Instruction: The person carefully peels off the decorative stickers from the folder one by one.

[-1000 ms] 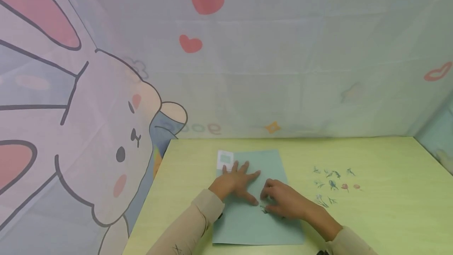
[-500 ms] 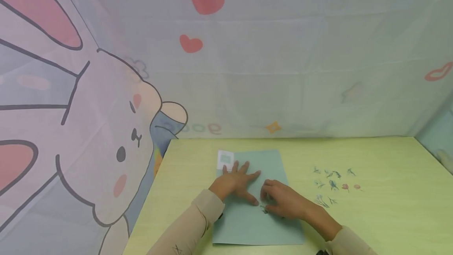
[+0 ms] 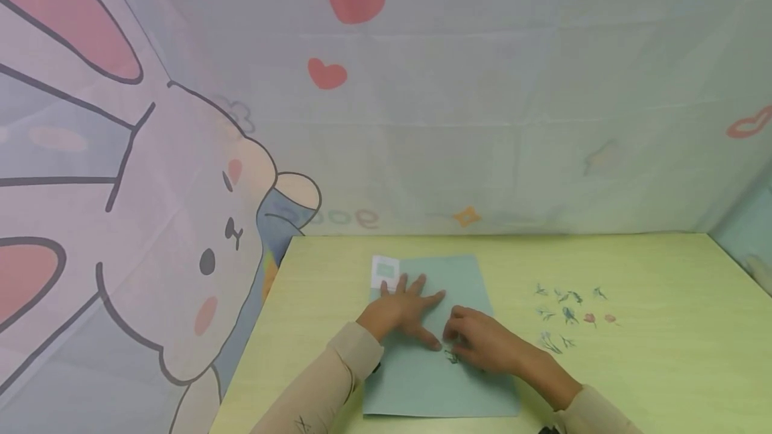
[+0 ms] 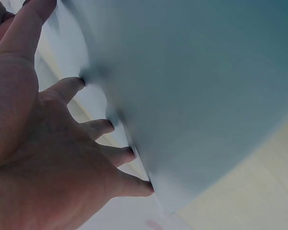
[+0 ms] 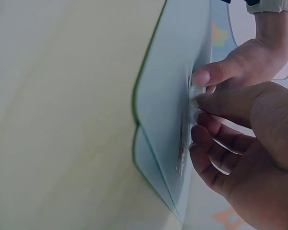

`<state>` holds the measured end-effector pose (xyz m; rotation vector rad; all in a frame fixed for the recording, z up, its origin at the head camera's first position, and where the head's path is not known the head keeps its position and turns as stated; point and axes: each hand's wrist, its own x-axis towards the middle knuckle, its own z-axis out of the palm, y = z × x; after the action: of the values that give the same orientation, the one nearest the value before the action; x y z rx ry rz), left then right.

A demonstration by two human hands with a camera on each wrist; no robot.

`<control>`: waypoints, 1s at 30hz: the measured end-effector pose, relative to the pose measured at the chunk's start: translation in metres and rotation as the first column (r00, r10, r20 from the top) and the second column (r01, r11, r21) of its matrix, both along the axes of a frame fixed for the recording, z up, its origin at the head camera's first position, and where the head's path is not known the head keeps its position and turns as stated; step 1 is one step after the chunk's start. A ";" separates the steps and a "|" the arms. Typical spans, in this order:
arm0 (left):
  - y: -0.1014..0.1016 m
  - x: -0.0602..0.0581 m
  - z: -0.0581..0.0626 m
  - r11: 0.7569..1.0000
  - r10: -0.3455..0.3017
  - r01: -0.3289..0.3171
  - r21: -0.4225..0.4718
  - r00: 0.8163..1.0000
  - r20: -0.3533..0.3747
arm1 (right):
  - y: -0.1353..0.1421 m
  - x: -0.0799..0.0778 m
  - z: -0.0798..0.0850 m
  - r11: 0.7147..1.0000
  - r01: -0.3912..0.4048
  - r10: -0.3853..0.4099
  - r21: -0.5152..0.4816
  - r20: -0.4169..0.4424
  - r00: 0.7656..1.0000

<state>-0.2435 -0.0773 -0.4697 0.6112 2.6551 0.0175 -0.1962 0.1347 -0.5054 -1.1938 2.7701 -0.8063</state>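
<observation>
A thin blue-green booklet (image 3: 440,390) lies on the table, with a white label (image 3: 385,272) at its upper left corner. My left hand (image 3: 403,310) rests on it, fingers spread and straight, tips touching the surface in the left wrist view. My right hand (image 3: 485,340) is just to the right, its fingers bent over the booklet. In the right wrist view its thumb and forefinger pinch a small, whitish, see-through sticker (image 5: 195,114) at the booklet's surface. A dark green plant sticker (image 3: 451,357) shows beside the right thumb in the head view; the hand hides part of it.
Several small flower and leaf stickers (image 3: 568,315) lie loosely grouped on the yellow-green table (image 3: 663,360) to the right. Two reddish flower shapes are among them. A printed fabric backdrop (image 3: 482,119) hangs behind the table and along its left side.
Both hands stay in nearly the same place. The right thumb has shifted slightly, so a little more of the green plant sticker shows. The head view has drifted very slightly.
</observation>
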 end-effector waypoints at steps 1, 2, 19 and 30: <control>0.000 0.000 0.000 1.000 -0.003 0.003 -0.001 1.000 -0.001 | 0.000 0.000 0.000 1.000 0.002 -0.002 -0.005 -0.006 1.000; 0.000 0.000 0.000 1.000 -0.005 0.005 -0.002 1.000 -0.002 | 0.000 0.000 0.000 1.000 0.001 -0.001 -0.009 -0.018 1.000; -0.001 0.003 0.002 1.000 -0.006 0.006 -0.004 1.000 -0.007 | 0.014 -0.003 0.009 0.992 -0.022 0.016 -0.122 -0.047 0.999; -0.002 0.004 -0.001 1.000 -0.004 0.004 -0.006 1.000 -0.004 | 0.035 -0.002 0.020 0.966 0.055 -0.043 -0.252 0.055 0.998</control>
<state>-0.2397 -0.0793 -0.4707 0.6149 2.6573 0.0072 -0.1983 0.1697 -0.4857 -1.1227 2.7300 -1.2087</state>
